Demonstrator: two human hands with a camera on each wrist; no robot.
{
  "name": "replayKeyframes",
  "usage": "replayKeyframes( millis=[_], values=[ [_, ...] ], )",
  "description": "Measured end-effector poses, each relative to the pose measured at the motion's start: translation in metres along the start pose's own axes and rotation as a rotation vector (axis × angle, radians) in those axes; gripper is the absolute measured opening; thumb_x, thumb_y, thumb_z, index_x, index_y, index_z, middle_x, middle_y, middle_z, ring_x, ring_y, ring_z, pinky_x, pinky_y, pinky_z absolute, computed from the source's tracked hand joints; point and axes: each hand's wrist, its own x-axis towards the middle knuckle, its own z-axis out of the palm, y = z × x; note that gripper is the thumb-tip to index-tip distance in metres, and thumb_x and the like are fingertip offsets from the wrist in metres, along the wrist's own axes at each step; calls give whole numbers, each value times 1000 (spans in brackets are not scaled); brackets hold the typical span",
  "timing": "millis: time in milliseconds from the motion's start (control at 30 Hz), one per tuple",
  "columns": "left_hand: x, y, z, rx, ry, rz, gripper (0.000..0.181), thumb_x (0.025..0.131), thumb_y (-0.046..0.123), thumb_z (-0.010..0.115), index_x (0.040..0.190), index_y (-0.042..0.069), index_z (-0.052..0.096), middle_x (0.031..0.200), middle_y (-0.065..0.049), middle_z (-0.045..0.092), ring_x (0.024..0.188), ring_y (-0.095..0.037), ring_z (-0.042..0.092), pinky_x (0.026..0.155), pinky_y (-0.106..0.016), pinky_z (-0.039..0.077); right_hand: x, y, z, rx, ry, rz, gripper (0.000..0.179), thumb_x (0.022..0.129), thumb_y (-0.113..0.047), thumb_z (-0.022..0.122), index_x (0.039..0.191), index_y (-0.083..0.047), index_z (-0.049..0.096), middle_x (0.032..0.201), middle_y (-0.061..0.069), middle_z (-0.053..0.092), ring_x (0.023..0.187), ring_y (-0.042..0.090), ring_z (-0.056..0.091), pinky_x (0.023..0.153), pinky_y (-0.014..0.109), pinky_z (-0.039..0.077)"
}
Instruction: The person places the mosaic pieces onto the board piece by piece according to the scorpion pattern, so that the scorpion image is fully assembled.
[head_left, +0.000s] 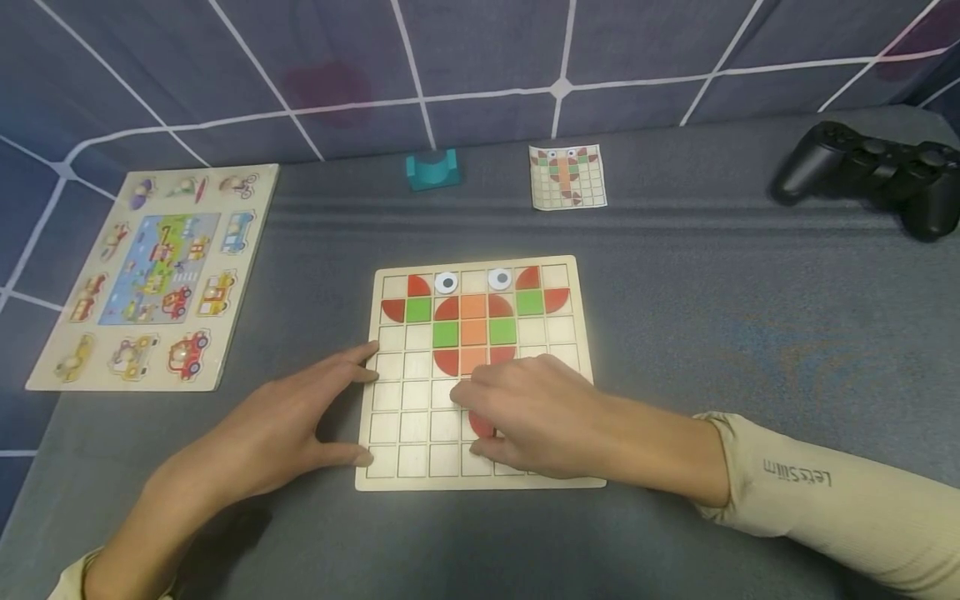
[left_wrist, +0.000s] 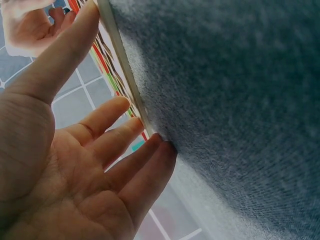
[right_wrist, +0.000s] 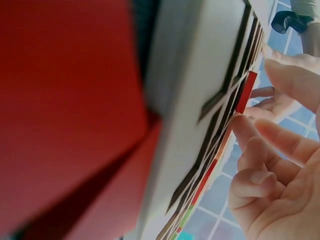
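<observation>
A wooden grid board [head_left: 416, 483] lies on the grey surface, with red quarter-round, green and orange square pieces and two eye discs in its upper part. My left hand [head_left: 277, 429] rests at the board's left edge, its thumb and fingertips touching the rim, fingers nearly straight in the left wrist view. Over the lower middle of the board is my right hand [head_left: 547, 412], its bent fingers hiding several cells. A red piece [head_left: 481, 425] shows between its thumb and index finger. In the right wrist view, a fingertip meets the board beside this red piece [right_wrist: 246, 92]; the thumb appears apart from it.
A small pattern card [head_left: 567, 196] lies behind the board, with a teal holder [head_left: 433, 171] to its left. A vehicle puzzle board [head_left: 157, 283] is at the left, a black game controller [head_left: 870, 171] at the far right. A blurred red surface [right_wrist: 70, 100] fills the right wrist view's left side.
</observation>
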Motion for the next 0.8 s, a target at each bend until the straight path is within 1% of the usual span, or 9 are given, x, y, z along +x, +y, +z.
replayKeyframes(
  millis=[200,467,600,733,800],
  values=[
    [0,-1,0,2,7,15,76,69,45,88,131,14,56,155,-6,38,136,-33,43,102,-57,41,-3,2,-2,-11,8,-25,18,81,-13,75,93,-17,63,73,-12,50,66,7,47,48,20,38],
    [1,0,0,3,4,3,78,69,47,88,132,15,55,154,-9,39,136,-34,42,102,-58,40,-4,4,-5,13,13,-29,22,80,-3,74,85,-18,58,72,-12,48,66,7,47,48,19,38],
    [0,0,0,-4,10,13,76,70,45,88,131,15,56,154,-8,39,136,-33,42,102,-57,41,-4,5,-3,6,24,-45,22,79,0,72,85,-17,60,72,-11,49,66,8,48,48,19,38],
    [0,-1,0,-5,16,28,74,71,45,87,131,16,55,155,-7,39,136,-33,42,102,-57,41,-4,4,-3,-10,28,-40,18,79,-3,74,88,-16,64,73,-10,50,67,8,47,48,19,38],
    [0,-2,0,-3,17,29,74,71,46,87,131,16,56,155,-7,38,136,-33,42,102,-57,41,-4,4,-3,-16,18,-36,15,81,-4,72,86,-16,66,73,-9,49,66,8,46,47,19,38]
  ],
)
